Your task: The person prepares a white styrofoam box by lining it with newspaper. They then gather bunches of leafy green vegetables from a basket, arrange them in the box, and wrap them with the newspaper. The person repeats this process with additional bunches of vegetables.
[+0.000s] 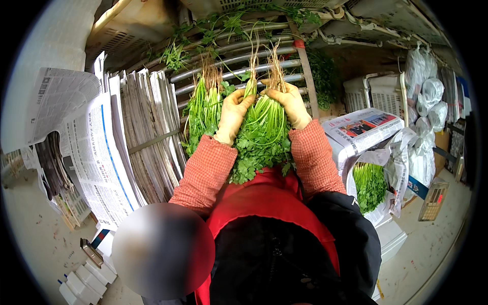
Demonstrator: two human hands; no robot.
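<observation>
In the head view: pinching stems near the roots with the left hand (234,113), clasping the coriander-like bunch (264,134) with the right hand (293,105), between both. Probably best gripped lightly, roots aligned, apart from rooted greens (202,113) beyond the left.

A leafy green bunch (266,129) spans the space between the left hand (234,114) and the right hand (290,103), its pale green stems gathered at the fingers. Stringy brown roots (275,72) stick out beyond the fingertips, in a thinner cluster by the left hand; jagged, fuller leaves (262,152) spread below both hands, toward the wearer's body.
</observation>
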